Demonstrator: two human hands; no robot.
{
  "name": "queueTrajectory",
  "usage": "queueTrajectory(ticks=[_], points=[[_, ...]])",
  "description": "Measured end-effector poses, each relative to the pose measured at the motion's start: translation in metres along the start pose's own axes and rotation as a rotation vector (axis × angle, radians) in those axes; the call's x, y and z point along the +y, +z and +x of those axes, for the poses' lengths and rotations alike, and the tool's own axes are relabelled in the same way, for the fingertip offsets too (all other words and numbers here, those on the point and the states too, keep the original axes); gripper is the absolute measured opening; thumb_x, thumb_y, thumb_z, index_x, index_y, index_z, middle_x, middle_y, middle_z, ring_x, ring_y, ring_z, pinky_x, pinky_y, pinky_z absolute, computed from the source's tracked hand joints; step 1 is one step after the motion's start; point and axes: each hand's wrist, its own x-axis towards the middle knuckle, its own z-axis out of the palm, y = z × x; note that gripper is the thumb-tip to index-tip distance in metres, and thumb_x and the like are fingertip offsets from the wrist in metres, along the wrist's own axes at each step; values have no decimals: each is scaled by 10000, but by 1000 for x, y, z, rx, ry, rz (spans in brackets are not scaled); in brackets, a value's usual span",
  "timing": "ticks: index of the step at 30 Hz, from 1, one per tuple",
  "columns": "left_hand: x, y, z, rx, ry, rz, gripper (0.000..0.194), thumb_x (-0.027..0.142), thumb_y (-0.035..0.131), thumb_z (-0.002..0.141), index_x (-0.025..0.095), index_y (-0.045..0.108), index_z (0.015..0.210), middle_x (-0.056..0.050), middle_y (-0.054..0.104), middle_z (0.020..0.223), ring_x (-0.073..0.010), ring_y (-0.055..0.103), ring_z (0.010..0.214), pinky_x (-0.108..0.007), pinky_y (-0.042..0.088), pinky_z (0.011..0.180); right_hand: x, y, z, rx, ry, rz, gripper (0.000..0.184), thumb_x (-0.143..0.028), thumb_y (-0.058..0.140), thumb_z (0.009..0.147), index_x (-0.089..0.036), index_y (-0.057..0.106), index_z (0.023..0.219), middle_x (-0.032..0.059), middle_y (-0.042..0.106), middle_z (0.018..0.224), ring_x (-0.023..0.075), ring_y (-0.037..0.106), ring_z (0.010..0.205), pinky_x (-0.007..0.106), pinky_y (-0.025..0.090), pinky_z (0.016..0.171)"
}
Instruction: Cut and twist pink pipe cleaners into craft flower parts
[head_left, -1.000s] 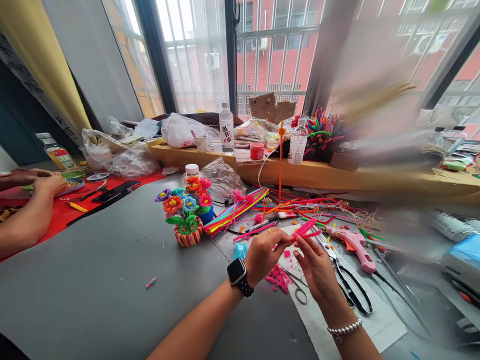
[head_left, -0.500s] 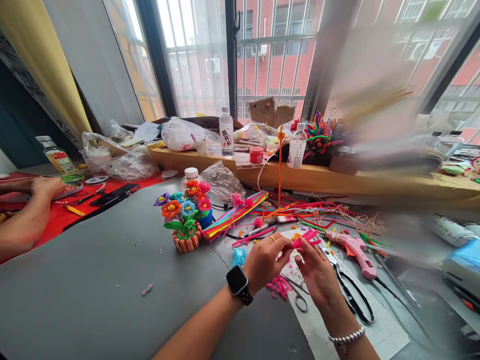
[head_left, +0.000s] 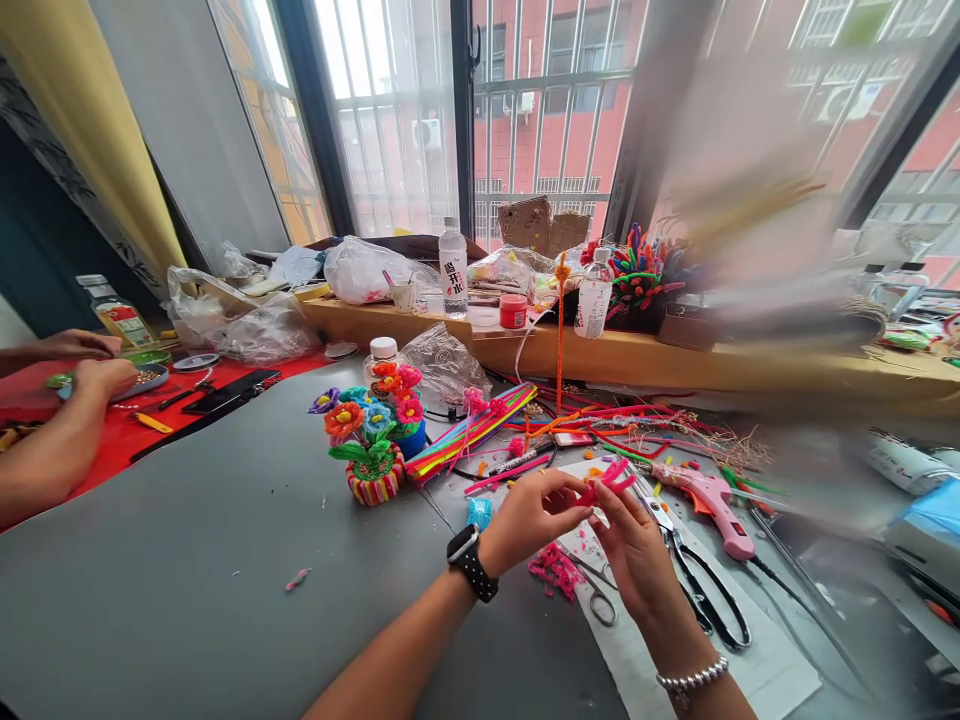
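1. Between the fingertips of the two hands, a bent pink fuzzy stem (head_left: 618, 478) is held up above the work surface, its ends pointing away from the person.
2. Right hand (head_left: 637, 560): thumb and fingers pinch the pink stem. A beaded bracelet (head_left: 691, 676) circles this wrist.
3. Left hand (head_left: 529, 518): thumb and forefinger curve up to the stem's near left end; whether they grip it or only touch it, I cannot tell. A black-strapped watch (head_left: 472, 568) is on this wrist.
4. Below the hands lie pink scraps (head_left: 553, 570) and small silver scissors (head_left: 602, 608), the scissors partly on a white sheet (head_left: 622, 655) that runs under the right hand.
5. Just right of the right hand are large black-handled scissors (head_left: 740, 632), with a pink glue gun (head_left: 712, 500) beyond them.
6. Near the left hand, on its far left side, sits a blue packet (head_left: 480, 512); farther left stands a striped pot (head_left: 376, 482) of fuzzy flowers (head_left: 345, 420).
7. Beyond the left hand lies a bundle of coloured stems (head_left: 472, 432); beyond both hands, an orange stem (head_left: 560, 345) rises upright.
8. Well to the left of both hands, a co-worker's hand (head_left: 105, 376) is beside a dish of beads (head_left: 154, 378).
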Motion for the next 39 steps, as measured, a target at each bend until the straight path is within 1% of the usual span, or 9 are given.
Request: queueTrajectory(ticks=[4,9,15,20,28,31,34,37,39], points=[[0,-8,1,-139,-82,-142,272,342,582,690,130,572,861,-4,531,673,-73,491,578,-185,412,533,-3,3,-3,-51,-16,-63,148,-299,726,578,-251,696,715,3,671,833,180,592,819,256,448,653],[2,-10,1,-229,-127,-283,320,355,557,706,137,544,940,-45,570,818,-103,570,620,-199,435,534,-5,7,-5,-98,-39,-67,192,-295,720,587,-215,695,760,28,663,905,215,573,897,322,444,766],[-1,-7,0,-94,-111,-153,276,373,577,685,123,604,799,-46,609,705,-138,589,640,-222,448,567,-7,9,-7,-136,-75,-188,200,-342,707,595,-213,700,748,45,660,873,247,555,924,345,439,786],[-4,-10,1,-49,-105,-180,271,388,596,664,131,616,748,-41,626,711,-148,601,665,-235,467,614,-10,7,-6,-128,-275,-348,230,-359,720,562,-224,704,748,59,591,997,266,497,992,309,459,726],[-8,-17,3,-45,-95,-87,226,338,598,668,129,630,748,-43,636,699,-138,586,655,-221,448,587,-16,-2,1,-57,-529,-515,488,-441,639,623,-287,575,1081,46,507,1154,218,491,918,284,435,660],[-7,-19,4,-51,-152,-188,253,355,606,657,117,619,742,-46,628,682,-137,590,645,-225,447,584,-22,-6,2,41,-510,-415,586,-502,559,682,-317,427,1221,25,499,1186,195,498,882,282,420,663],[-4,-22,5,-96,-241,-335,295,373,631,629,108,610,755,-44,622,661,-129,588,623,-228,444,582,-26,-9,4,116,-402,-357,470,-474,577,689,-284,534,1118,15,542,1116,174,495,874,259,403,676],[-1,-25,4,-205,-337,-442,296,364,656,607,115,612,759,-38,625,684,-105,572,608,-211,421,574,-26,-10,6,-33,-208,-239,352,-475,606,659,-200,664,871,28,601,830,132,488,664,228,387,551],[0,-25,3,-280,-396,-508,289,360,662,602,127,614,767,-39,630,748,-93,564,627,-204,405,579,-25,-8,5,-138,-120,-166,361,-468,627,637,-184,666,856,1,548,647,101,422,524,214,338,462]])
